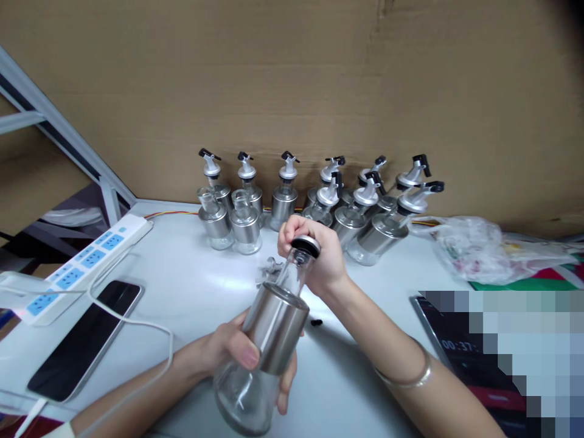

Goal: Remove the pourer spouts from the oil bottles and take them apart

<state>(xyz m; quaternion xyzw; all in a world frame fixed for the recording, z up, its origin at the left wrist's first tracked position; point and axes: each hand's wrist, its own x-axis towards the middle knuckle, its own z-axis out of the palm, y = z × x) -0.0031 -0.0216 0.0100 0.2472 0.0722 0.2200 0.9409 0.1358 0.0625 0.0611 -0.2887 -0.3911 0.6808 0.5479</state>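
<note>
The bottle point(279, 325) is clear glass, round and flaring toward its base, with a smooth brushed-metal sleeve about its middle and a narrow glass neck. It is tilted, its neck pointing up and away, between the two hands. The left hand point(232, 345) grips it from below, thumb across the near side at the lower edge of the sleeve, fingers around the far side. The right hand point(326, 250) is at the mouth, fingers curled tightly about the stopper point(306, 245), which shows a silvery disc over a ribbed black plug at the neck.

Eleven more bottles of the same glass and metal stand on the white, smooth counter point(191, 304) beyond the hands: nine bear silvery pourers point(288, 163) with black levers, and two, at the front left, have open mouths. Shiny silvery parts point(272, 267) lie behind the held bottle, partly hidden, their count unclear. One small black piece point(316, 322) lies just right of the sleeve. One dark, flat phone point(86, 340) and one white power strip point(82, 267) lie to the left.
</note>
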